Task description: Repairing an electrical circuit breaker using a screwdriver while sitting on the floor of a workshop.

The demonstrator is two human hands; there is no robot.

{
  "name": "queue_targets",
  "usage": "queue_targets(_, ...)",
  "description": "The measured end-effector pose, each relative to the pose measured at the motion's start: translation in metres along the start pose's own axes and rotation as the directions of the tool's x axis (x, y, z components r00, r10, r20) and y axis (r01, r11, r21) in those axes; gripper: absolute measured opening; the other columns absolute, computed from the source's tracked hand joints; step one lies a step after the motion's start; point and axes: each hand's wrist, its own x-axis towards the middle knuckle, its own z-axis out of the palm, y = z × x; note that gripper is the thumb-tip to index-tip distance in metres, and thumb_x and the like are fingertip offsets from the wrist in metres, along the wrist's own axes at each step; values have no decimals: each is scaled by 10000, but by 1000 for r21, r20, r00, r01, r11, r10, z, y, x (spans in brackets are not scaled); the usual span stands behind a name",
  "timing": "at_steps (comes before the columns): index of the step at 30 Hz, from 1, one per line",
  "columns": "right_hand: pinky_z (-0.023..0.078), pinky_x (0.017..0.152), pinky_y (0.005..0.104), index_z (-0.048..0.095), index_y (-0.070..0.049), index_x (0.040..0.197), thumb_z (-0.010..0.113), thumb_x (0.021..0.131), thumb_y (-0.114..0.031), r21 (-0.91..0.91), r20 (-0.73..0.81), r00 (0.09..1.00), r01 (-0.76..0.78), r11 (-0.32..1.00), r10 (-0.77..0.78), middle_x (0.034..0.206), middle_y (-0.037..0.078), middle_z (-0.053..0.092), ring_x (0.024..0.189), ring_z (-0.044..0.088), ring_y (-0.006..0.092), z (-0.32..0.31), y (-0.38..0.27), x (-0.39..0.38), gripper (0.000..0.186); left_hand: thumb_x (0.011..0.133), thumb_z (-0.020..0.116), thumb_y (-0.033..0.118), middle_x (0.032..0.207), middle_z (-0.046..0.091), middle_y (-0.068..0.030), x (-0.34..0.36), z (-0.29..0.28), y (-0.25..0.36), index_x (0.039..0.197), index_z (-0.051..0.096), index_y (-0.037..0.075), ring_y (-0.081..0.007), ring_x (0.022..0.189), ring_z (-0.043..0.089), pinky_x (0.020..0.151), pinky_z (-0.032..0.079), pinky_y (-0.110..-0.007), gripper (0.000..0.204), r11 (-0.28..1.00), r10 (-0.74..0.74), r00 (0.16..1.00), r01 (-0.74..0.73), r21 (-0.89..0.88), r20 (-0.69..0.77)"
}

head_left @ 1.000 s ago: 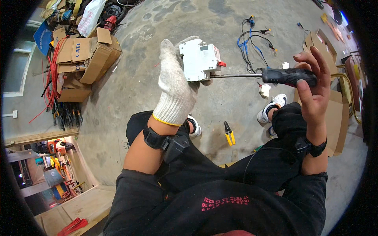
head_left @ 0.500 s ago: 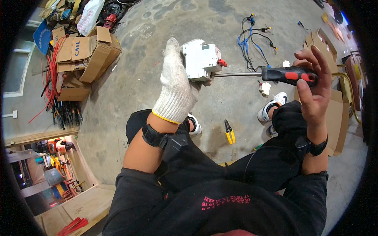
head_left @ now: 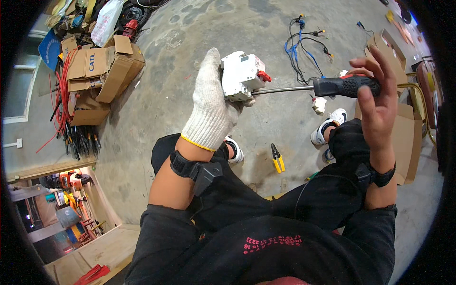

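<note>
My left hand (head_left: 209, 102), in a white knitted glove with a yellow cuff edge, holds a white circuit breaker (head_left: 240, 73) with a red toggle lever. Its thumb and fingers are partly hidden behind the breaker. A screwdriver (head_left: 344, 87) with a black and red handle lies level across the view, its metal shaft reaching the breaker's lower right side. The exact spot where the tip sits is too small to make out. Around the handle's end is my bare right hand (head_left: 384, 102), its thumb below and its curled fingers above.
On the floor are yellow-handled wire strippers (head_left: 278, 158), a small white device (head_left: 318, 105) and a blue and black cable bundle (head_left: 300, 50). Cardboard boxes (head_left: 102, 66) with red wire stand at left. An opened carton (head_left: 408, 142) lies at right, beside a metal-framed chair (head_left: 425, 95).
The screwdriver handle has rotated, so its red patches now show only along the top. The right-hand fingers have shifted around it. The breaker has tilted slightly and sits a little lower.
</note>
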Motion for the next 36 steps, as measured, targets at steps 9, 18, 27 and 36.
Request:
queue_targets(9,530,849,392,341,-28,1413,719,843,-115,205,-13,972,234,950,-236,1195,164,547,972,629,280,0,3,-4,690,943,506,454,965,648,-128,1,0,-5,1171,526,46,-252,756,663,509,528,-366,468,998,-52,998,53,19,-33)
queue_targets(18,509,906,479,272,-79,1457,720,833,-112,253,-33,959,280,926,-281,1189,158,529,1020,611,342,2,2,-5,769,976,490,350,965,635,-154,0,-5,-5,1199,484,32,-245,713,656,505,546,-360,388,990,-140,990,140,36,-5)
queue_targets(27,500,912,413,219,-60,1491,705,797,-88,335,-9,985,167,927,-174,1193,138,519,1012,593,257,2,-7,-3,847,973,498,317,879,641,-138,-3,-7,-9,1099,558,15,-265,657,641,483,502,-360,333,965,-231,973,230,122,-3)
queue_targets(36,517,878,400,241,-43,1481,676,842,-195,343,-5,973,219,914,-231,1171,153,532,989,600,250,-3,-7,-6,788,966,513,305,888,637,-162,-6,-4,-7,1104,552,-10,-280,647,647,447,496,-336,346,956,-278,960,273,103,33)
